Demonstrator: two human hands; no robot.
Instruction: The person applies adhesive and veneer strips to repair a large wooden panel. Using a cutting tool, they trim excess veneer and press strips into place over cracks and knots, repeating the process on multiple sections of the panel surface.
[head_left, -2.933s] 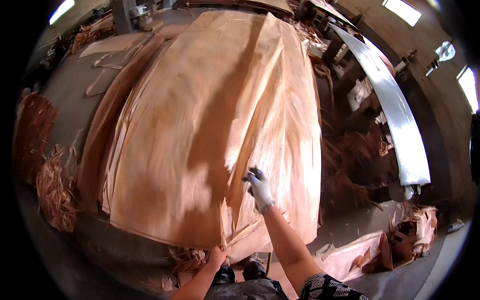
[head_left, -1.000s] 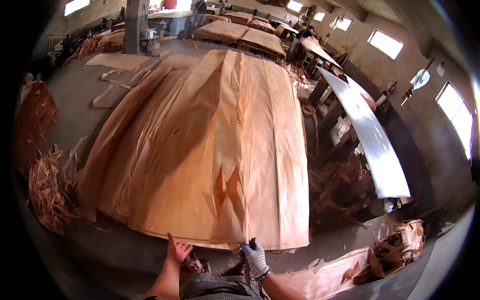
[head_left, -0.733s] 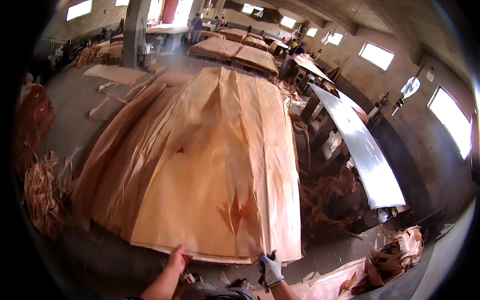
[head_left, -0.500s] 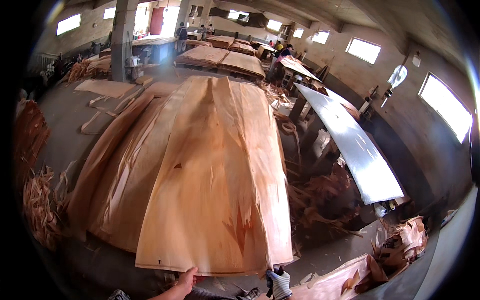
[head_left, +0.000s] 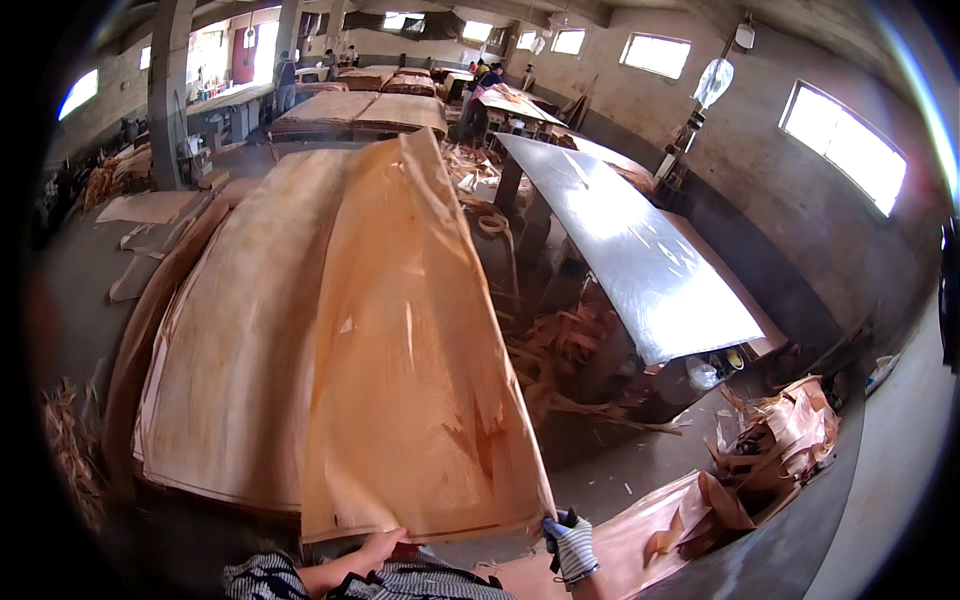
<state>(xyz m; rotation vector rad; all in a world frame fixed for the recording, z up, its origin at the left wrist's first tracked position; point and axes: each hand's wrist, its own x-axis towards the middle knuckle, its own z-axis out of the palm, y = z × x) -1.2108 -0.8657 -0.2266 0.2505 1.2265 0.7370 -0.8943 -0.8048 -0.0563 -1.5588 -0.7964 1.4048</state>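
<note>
Bare left fingers (head_left: 394,537) and gloved right fingers (head_left: 554,527) pinch a thin, rippled wood sheet (head_left: 395,400).

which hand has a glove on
The right hand, wearing a striped white and grey glove; the left hand, also holding the near edge of the thin orange-brown wood sheet, is bare.

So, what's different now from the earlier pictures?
The wood veneer sheet has moved right across the veneer stack, toward the metal-topped table, baring the stack's left part. The bare left hand, open and off the sheet a second ago, has taken its near edge; the gloved right hand still grips that edge. The table and veneer scrap pile stayed put.
</note>
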